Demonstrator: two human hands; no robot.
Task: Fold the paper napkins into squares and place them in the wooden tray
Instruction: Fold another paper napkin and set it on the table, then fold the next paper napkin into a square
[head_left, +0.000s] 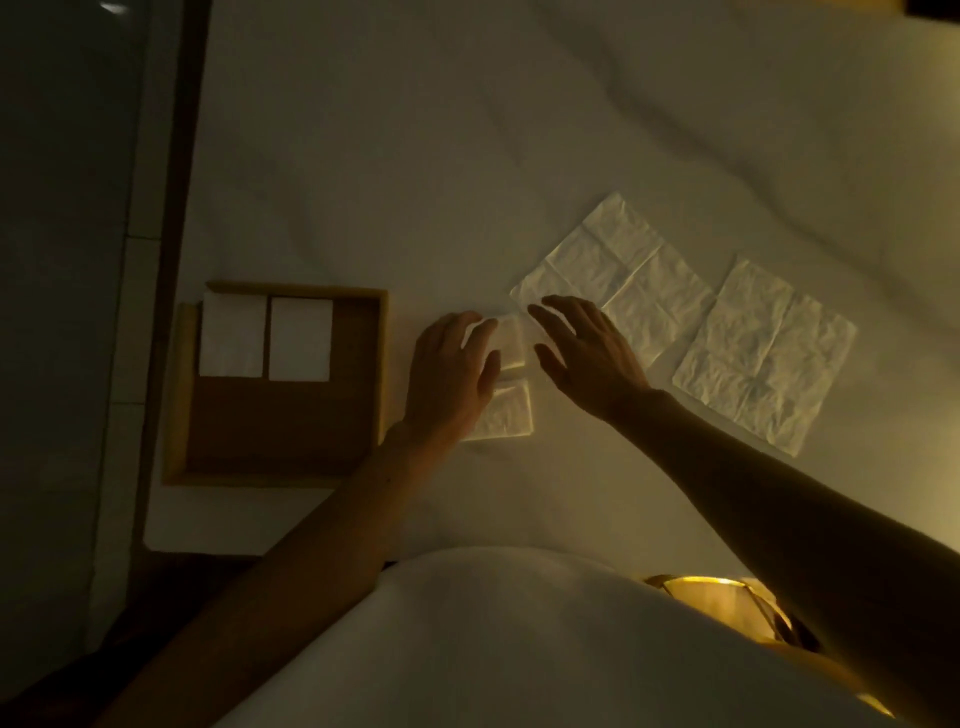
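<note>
A wooden tray (283, 426) lies at the left on the white sheet, with two folded white napkins (232, 335) (301, 339) side by side in its far half. To its right a partly folded napkin (509, 410) lies as a narrow strip. My left hand (449, 376) rests flat on the strip with fingers spread. My right hand (587, 353) hovers just right of the strip's far end, fingers apart, holding nothing. Two unfolded creased napkins (623, 275) (763, 353) lie further right.
The white sheet (415, 156) is wrinkled and runs back and right. Its left edge meets a dark frame (176, 208) beside the tray. A white pillow or garment (519, 649) fills the near foreground, with a lit yellow object (711, 603) at the lower right.
</note>
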